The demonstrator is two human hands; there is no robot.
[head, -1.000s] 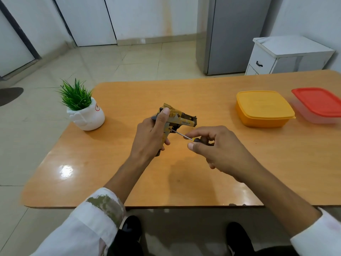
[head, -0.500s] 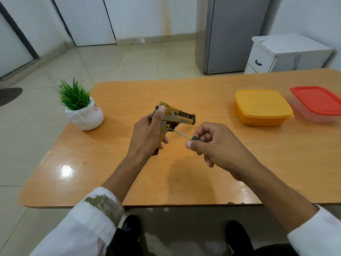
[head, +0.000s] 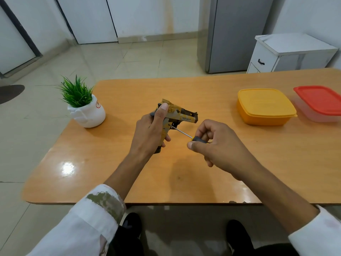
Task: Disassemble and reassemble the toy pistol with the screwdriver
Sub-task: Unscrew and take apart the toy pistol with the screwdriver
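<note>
Though slim, shiny screwdriver (head: 181,132) against pistol (head: 181,115)

Tiled floor (head: 129,60), white walls (head: 147,13), grey fridge (head: 236,34), white cabinet (head: 287,52) behind wood table (head: 129,93) w/ glare.

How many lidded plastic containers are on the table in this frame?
2. The yellow container sits on the right part of the table. The red-lidded container sits just right of it, cut off by the frame edge. More could lie beyond that edge.
</note>
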